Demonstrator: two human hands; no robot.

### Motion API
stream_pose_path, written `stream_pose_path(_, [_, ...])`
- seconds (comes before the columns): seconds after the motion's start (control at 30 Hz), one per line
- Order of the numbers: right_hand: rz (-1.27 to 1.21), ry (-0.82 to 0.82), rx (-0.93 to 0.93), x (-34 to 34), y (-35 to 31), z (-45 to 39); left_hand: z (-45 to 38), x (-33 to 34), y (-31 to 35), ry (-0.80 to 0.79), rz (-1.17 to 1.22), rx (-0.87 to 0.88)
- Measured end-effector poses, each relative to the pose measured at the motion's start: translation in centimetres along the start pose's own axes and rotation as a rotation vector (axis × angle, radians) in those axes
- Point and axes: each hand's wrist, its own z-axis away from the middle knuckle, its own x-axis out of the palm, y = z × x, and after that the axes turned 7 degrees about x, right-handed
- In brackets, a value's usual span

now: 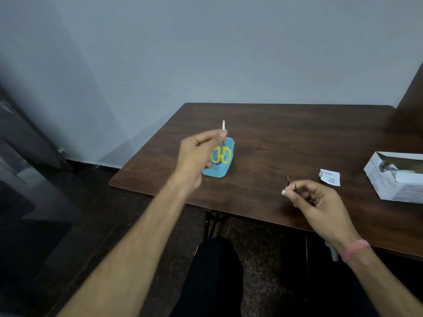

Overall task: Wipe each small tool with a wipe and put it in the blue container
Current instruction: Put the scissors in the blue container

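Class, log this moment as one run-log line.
left hand: holds yellow-handled scissors over blue plastic container | right hand: pinches small wipe

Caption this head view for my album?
Left hand lowers a thin tool into the blue plastic container; right hand pinches something small.

Bare dark wooden tabletop (286, 138) is lying open between the small blue plastic container (216, 171) and the white cardboard box (393, 179); only a torn white wipe packet (330, 177) is lying near the box.
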Motion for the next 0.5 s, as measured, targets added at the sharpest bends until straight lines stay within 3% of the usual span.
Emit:
stream_pose_path(0.13, [-0.002,0.003,0.013,0.1,0.0,0.0,-4.2,-3.1,2.5,0.018,-0.222,-0.018])
stream_pose_path(0.33, [-0.04,0.015,0.026,0.0,0.1,0.2,-6.7,-2.1,0.3,-0.011,-0.673,-0.082])
stream_pose_path(0.5, [-0.102,0.04,0.039,-0.2,0.2,0.1,-7.5,-0.7,-0.2,0.008,-0.795,-0.093])
